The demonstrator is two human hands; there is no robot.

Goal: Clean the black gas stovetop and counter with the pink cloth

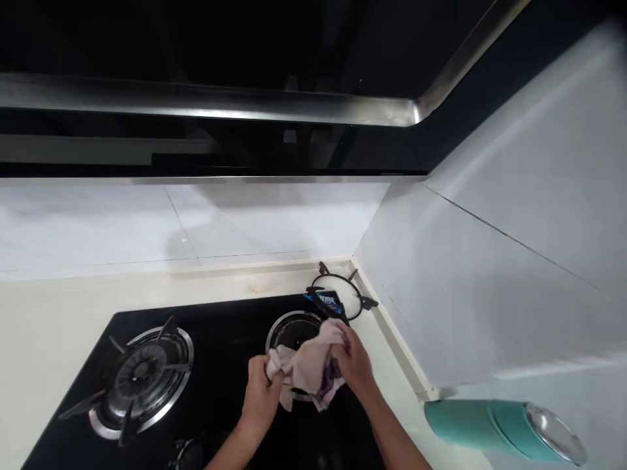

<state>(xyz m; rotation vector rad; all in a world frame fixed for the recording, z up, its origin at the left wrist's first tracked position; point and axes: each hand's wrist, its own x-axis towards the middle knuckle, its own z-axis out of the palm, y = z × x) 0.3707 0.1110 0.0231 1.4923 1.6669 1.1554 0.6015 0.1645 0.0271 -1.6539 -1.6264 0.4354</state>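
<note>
A crumpled pale pink cloth (313, 365) with a darker purplish patch is held between both hands, over the right burner of the black gas stove (230, 378). My left hand (262, 391) pinches its left end, fingers closed. On the other side, my right hand (353, 358) grips the cloth with fingers curled round it. The cloth covers much of the right burner (289, 326); its metal ring shows behind. No pan support stands on that burner. A loose black pan support (365, 301) rests on the counter in the back right corner.
The left burner (142, 372) has its prongs in place. A stove knob (190, 454) shows at the bottom. A teal cylindrical container with a silver top (490, 424) stands at the right. Overhead hangs a dark range hood (220, 147); tiled walls (490, 281) close off the back and right.
</note>
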